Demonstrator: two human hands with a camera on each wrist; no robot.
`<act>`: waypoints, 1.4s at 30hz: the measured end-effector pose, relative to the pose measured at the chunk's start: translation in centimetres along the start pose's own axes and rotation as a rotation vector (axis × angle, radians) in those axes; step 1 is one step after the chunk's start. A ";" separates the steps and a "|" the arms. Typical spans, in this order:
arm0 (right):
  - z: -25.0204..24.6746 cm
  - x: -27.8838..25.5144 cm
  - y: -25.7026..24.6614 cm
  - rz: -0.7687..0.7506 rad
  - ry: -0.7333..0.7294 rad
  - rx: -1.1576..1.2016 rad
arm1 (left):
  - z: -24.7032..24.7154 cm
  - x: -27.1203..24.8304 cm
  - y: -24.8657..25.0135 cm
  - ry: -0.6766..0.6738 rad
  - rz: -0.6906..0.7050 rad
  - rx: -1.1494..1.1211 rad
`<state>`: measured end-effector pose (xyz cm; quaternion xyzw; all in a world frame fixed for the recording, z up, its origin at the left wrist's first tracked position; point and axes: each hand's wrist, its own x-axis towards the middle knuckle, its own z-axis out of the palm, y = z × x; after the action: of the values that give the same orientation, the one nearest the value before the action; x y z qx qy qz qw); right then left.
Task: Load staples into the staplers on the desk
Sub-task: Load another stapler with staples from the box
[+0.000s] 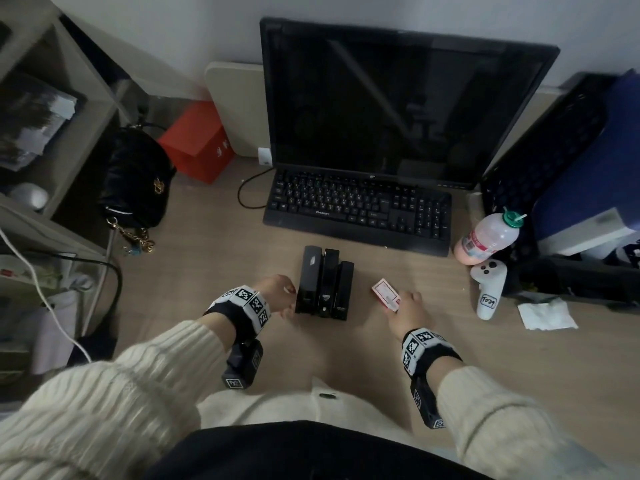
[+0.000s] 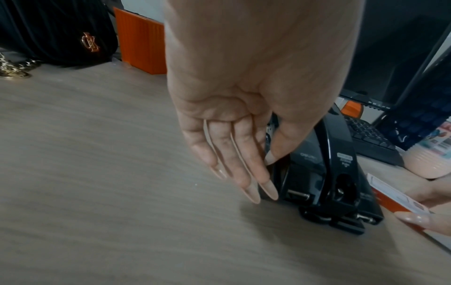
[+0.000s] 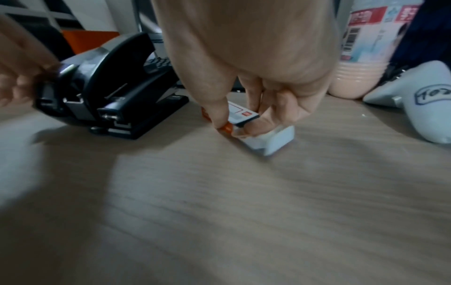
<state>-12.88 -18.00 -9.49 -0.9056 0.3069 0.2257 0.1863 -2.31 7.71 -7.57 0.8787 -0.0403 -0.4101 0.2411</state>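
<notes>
Three black staplers lie side by side on the wooden desk: the left stapler (image 1: pixel 308 278) (image 2: pixel 300 173), a middle one (image 1: pixel 328 282) and a right one (image 1: pixel 343 289). My left hand (image 1: pixel 285 299) (image 2: pixel 263 177) is at the left stapler's near end, thumb tip on its top and fingers along its left side. To the right lies a small red-and-white staple box (image 1: pixel 382 291) (image 3: pixel 241 115). My right hand (image 1: pixel 398 306) (image 3: pixel 234 127) pinches its near end between thumb and fingers. A white inner tray (image 3: pixel 270 140) sticks out of the box towards me.
Behind the staplers are a black keyboard (image 1: pixel 356 206) and a dark monitor (image 1: pixel 398 105). A pink drink bottle (image 1: pixel 488 237), a white controller (image 1: pixel 488 289) and a tissue (image 1: pixel 547 315) lie at the right. At the back left are a black handbag (image 1: pixel 138 181) and a red box (image 1: pixel 197 140).
</notes>
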 end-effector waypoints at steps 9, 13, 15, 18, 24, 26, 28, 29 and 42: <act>-0.2 -1.5 -0.7 -0.036 0.055 -0.007 | -1.0 -2.5 0.0 0.088 0.071 -0.048; -1.4 -2.6 -1.4 -0.141 0.188 0.131 | -1.8 -3.8 0.6 0.315 0.210 -0.139; -2.0 -3.6 -1.9 -0.244 0.191 0.188 | -1.8 -4.2 1.4 0.349 0.267 -0.192; -2.5 -5.2 -2.8 -0.374 0.130 0.243 | -1.4 -4.9 2.6 0.331 0.311 -0.223; -2.2 -7.6 -4.7 -0.611 0.097 0.095 | 0.1 -6.1 3.8 0.134 0.261 -0.375; -2.2 -8.3 -5.2 -0.656 0.106 0.056 | 0.5 -6.3 4.0 0.092 0.261 -0.380; -2.1 -8.5 -5.4 -0.659 0.115 0.047 | 0.6 -6.6 4.2 0.084 0.268 -0.437; -2.1 -8.6 -5.4 -0.654 0.120 0.066 | 0.6 -6.6 4.1 0.091 0.261 -0.482; -2.0 -7.7 -5.5 -0.365 -0.127 0.891 | -1.6 -6.4 1.7 0.022 0.197 -0.918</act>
<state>-14.20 -11.25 -2.67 -0.7613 0.1977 0.0909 0.6108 -5.17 8.51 -1.44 0.6776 0.0645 -0.3512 0.6429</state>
